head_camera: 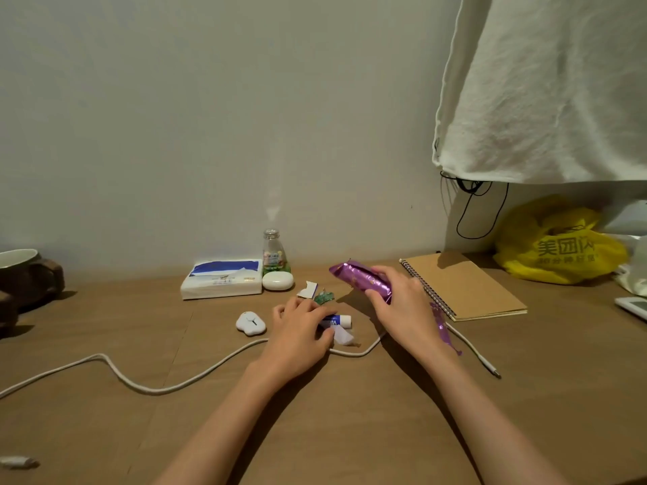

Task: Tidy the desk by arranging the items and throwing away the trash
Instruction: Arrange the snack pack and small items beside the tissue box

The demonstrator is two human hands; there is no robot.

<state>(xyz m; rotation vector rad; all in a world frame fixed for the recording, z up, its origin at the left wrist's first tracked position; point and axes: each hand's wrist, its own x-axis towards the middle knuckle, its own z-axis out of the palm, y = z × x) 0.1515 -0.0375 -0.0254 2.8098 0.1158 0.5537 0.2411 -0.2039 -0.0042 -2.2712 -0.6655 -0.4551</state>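
My right hand (399, 306) grips a purple foil wrapper (357, 276), lifted slightly above the brown desk (350, 407). A second purple wrapper strip (442, 327) lies on the desk just right of that wrist. My left hand (301, 334) rests over a small blue and white tube (338, 321) and a white paper scrap (343, 336), fingers curled on the tube. A torn white scrap (308, 288) and a green crumpled wrapper (324, 297) lie just beyond my left hand.
A tissue pack (222, 278), white oval case (277, 281) and small glass bottle (275, 253) stand by the wall. A white cable (140, 383) snakes across the desk. A spiral notebook (465, 285), yellow bag (560, 246), mug (21, 274) and white cloud-shaped gadget (250, 323) surround the hands.
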